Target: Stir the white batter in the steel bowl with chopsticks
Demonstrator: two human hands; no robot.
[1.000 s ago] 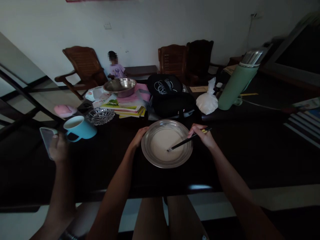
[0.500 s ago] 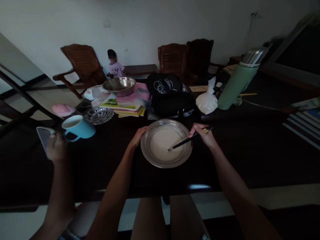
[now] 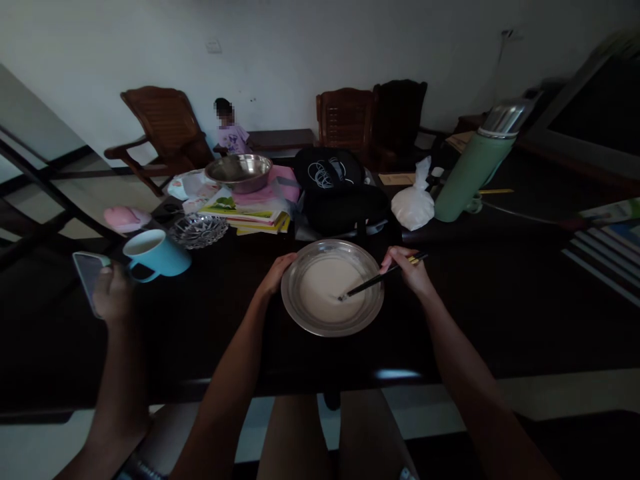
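Head: dark glossy table (image 3: 480,300) under metal bowl (image 3: 330,328); wooden chairs (image 3: 345,117) by pale wall (image 3: 300,47).

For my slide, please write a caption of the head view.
Left hand on a metal bowl of pale liquid, right hand holding black chopsticks in it.

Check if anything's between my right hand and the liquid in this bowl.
Nothing visible blocks it: the right hand holds black chopsticks over the right rim of the metal bowl, their tips at the pale liquid. The left hand is at the left rim, clear of them.
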